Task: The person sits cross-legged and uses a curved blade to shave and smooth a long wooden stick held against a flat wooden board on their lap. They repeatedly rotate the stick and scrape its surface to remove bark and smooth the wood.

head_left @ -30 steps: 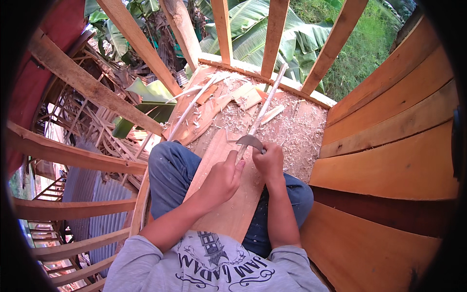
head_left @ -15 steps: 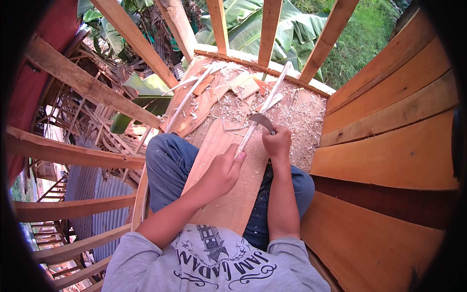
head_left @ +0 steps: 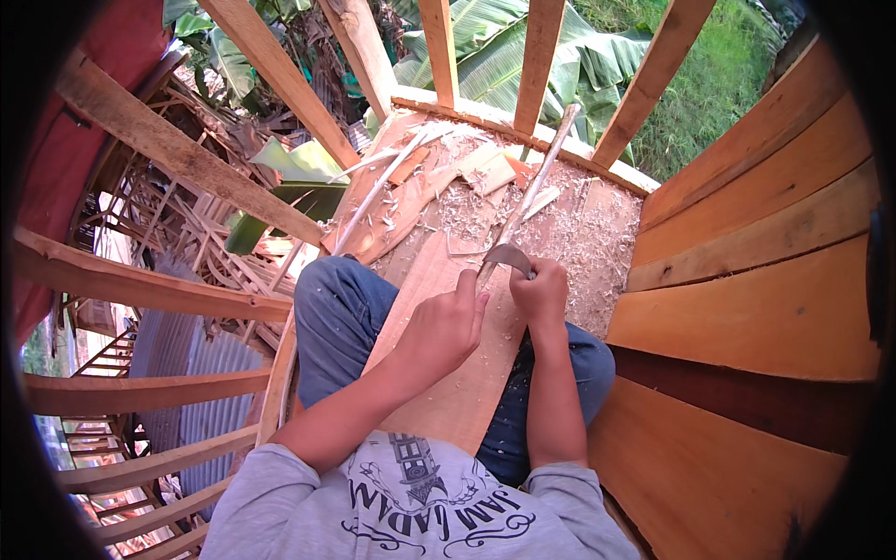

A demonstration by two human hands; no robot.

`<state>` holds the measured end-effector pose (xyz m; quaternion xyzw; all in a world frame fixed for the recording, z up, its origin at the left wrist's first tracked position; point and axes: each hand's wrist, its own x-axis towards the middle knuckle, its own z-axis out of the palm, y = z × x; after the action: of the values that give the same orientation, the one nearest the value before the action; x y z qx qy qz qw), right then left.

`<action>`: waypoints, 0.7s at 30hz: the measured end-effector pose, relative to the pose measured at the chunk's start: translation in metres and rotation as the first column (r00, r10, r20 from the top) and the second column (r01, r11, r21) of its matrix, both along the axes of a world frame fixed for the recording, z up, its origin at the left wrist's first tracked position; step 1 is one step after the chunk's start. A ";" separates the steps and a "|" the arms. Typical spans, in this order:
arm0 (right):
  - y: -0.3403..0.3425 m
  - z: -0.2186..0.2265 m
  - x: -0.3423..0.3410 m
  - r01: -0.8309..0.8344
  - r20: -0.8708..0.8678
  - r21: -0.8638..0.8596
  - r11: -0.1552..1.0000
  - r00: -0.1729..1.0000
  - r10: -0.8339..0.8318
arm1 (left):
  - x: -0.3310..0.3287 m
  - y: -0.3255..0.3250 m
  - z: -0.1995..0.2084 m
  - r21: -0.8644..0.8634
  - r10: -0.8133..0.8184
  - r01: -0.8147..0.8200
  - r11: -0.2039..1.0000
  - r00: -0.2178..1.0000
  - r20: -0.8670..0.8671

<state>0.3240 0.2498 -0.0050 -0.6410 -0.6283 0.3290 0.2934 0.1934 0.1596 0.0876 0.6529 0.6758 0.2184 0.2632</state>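
Note:
A long, thin wooden stick [head_left: 528,198] slants away from me over a flat plank [head_left: 446,353] that lies across my lap. My left hand [head_left: 446,322] is closed round the stick's near end, thumb and forefinger pointing forward along it. In my right hand [head_left: 541,294] is a sickle; its curved dark blade [head_left: 507,257] lies across the stick just ahead of my left fingers. The handle is mostly hidden inside the right fist.
Curled shavings [head_left: 597,229] and offcuts [head_left: 487,168] cover the board floor. Another pale stick [head_left: 378,191] lies at the left. Upright slats [head_left: 539,65] fence the far and left sides; a plank wall [head_left: 737,299] stands at right. Banana leaves [head_left: 485,65] show beyond.
The sickle blade has come down the stick toward my left hand. The stick's near end has been drawn closer, and the whole view has shifted slightly.

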 end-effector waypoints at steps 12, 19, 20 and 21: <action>0.015 -0.008 0.013 0.162 0.098 -0.014 0.987 0.982 -0.160 | 0.005 -0.010 -0.005 -0.114 0.012 0.019 0.993 0.964 0.265; 0.044 -0.048 0.042 0.364 -0.272 -0.177 0.914 0.875 -0.401 | 0.004 -0.043 0.003 -0.149 -0.074 0.161 0.976 0.882 0.466; 0.044 -0.046 0.042 0.347 -0.274 -0.118 0.930 0.889 -0.367 | 0.001 -0.046 0.004 -0.158 -0.039 0.137 0.978 0.863 0.504; 0.044 -0.043 0.044 0.329 -0.274 -0.058 0.942 0.902 -0.332 | -0.002 -0.049 0.005 -0.168 -0.006 0.114 0.979 0.842 0.540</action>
<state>0.3681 0.2943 -0.0476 -0.6867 -0.4608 0.3651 0.4275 0.1913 0.1110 0.0929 0.5580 0.5723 0.3171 0.5105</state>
